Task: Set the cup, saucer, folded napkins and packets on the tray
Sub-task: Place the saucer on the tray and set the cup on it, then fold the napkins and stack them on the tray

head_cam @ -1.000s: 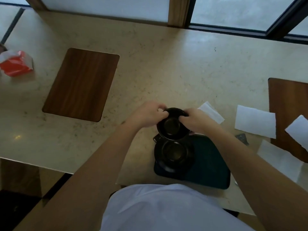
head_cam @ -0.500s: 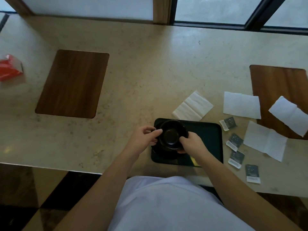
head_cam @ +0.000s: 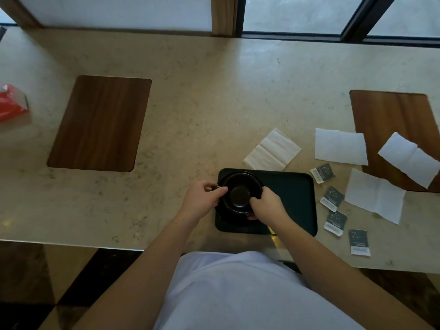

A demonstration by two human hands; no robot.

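Note:
A black cup sits on a black saucer at the left end of the dark tray. My left hand grips the cup's left side at the handle. My right hand holds the cup's right rim. Several white napkins lie on the counter: one just behind the tray, one further right, one right of the tray, one on a wooden mat. Several dark packets are scattered right of the tray.
Two wooden placemats lie on the stone counter, one at the left and one at the far right. A red packet sits at the left edge. Windows run along the counter's back. The counter's front edge is close to my body.
The cup came down from above the saucer onto it, with both hands still on it. The view shifted, bringing the napkins and packets on the right into sight.

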